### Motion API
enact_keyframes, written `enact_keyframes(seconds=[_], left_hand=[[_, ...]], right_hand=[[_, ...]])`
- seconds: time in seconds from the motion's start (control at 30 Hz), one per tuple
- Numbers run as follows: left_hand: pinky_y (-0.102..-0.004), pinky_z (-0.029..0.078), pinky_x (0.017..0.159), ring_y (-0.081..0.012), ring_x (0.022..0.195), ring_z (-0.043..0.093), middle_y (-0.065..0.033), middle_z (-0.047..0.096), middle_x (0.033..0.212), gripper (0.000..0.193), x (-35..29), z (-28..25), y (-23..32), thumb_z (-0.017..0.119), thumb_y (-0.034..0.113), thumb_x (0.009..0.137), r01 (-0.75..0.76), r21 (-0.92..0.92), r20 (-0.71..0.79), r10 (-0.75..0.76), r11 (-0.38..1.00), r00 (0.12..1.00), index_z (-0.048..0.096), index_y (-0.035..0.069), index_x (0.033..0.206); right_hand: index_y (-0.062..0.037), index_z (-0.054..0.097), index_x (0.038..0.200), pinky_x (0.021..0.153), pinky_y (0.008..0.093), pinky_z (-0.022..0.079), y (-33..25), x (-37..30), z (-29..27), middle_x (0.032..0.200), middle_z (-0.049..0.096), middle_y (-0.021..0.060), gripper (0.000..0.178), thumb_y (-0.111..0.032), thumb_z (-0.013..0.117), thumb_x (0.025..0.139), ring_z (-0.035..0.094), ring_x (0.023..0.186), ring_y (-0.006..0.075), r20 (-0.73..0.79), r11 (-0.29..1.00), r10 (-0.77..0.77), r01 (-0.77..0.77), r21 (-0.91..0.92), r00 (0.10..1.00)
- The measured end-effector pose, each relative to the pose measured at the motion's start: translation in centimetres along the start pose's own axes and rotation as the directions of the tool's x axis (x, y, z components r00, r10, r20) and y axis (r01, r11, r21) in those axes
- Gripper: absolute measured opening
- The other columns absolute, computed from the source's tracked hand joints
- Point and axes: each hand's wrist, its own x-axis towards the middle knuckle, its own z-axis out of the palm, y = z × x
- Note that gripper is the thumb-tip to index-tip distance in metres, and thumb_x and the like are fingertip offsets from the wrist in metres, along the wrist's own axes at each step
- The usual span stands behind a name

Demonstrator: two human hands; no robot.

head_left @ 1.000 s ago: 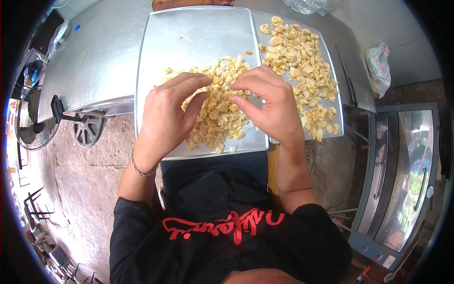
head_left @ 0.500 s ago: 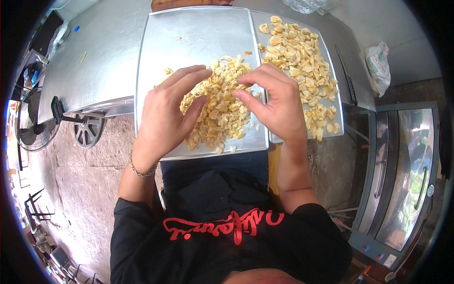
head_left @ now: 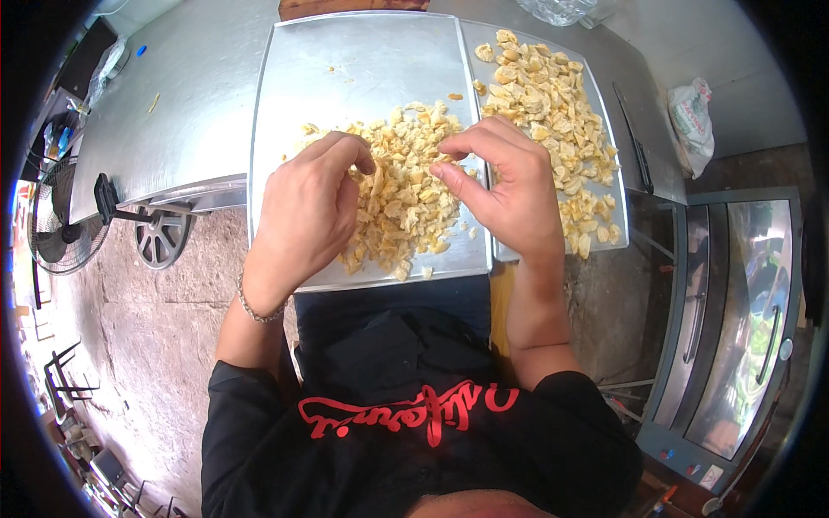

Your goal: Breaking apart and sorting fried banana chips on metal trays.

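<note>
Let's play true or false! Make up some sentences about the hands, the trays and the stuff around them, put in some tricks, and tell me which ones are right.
1. Yellow pieces lie on both the left tray and the right tray. True.
2. The bracelet is on the right arm. False: the bracelet is on the left arm.
3. The left hand is over the left tray. True.
4. The fan stands to the right of both trays. False: the fan stands to the left of them.
5. The shirt is mostly black. True.
6. The right hand is stretched out flat. False: the right hand is curled.
</note>
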Motion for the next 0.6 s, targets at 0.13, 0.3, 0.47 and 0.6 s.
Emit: enact_keyframes(seconds=[0.13,0.3,0.47,0.6], left_hand=[[-0.0427,0.059,0.09,-0.0392,0.102,0.076,-0.0207,0.077,0.118,0.03,-0.2,0.2,-0.2,0.054,-0.013,0.088,-0.086,-0.007,-0.12,0.084,0.996,0.989,0.07,-0.004,0.111],[-0.0382,0.059,0.086,-0.0316,0.094,0.076,-0.021,0.077,0.108,0.029,-0.1,-0.4,-0.6,0.052,-0.012,0.086,-0.095,-0.089,0.003,0.096,0.991,0.995,0.072,-0.007,0.105],[-0.0432,0.057,0.082,-0.0356,0.089,0.074,-0.0197,0.075,0.099,0.015,-0.2,-0.7,-0.6,0.065,0.006,0.091,-0.123,-0.153,-0.073,0.113,0.98,0.991,0.073,-0.003,0.099],[-0.0438,0.058,0.083,-0.0419,0.094,0.075,-0.0215,0.077,0.102,0.023,-0.1,-0.2,-0.5,0.074,0.019,0.099,-0.181,-0.172,-0.178,0.15,0.968,0.972,0.075,-0.002,0.106]], right_hand=[[0.0006,0.079,0.099,0.077,0.0368,0.054,0.0,0.0,0.1,0.092,0.075,0.0122,0.018,-0.007,0.088,0.085,0.069,0.086,0.0273,0.008,1.0,-0.008,0.008,-0.005,1.0],[0.0019,0.079,0.099,0.077,0.035,0.052,0.0,0.0,0.0,0.091,0.076,0.0118,0.019,-0.002,0.089,0.083,0.069,0.085,0.0246,-0.004,1.0,0.004,-0.004,0.004,1.0],[0.0013,0.08,0.102,0.08,0.0339,0.054,0.1,-0.1,-0.8,0.092,0.076,0.0112,0.02,-0.002,0.088,0.084,0.07,0.088,0.0232,-0.013,0.999,0.03,-0.031,-0.04,0.999],[0.0016,0.08,0.106,0.085,0.0332,0.055,0.8,-0.2,-2.6,0.097,0.077,0.0103,0.021,-0.002,0.087,0.086,0.071,0.092,0.0208,-0.031,0.996,0.074,-0.076,-0.055,0.997]])
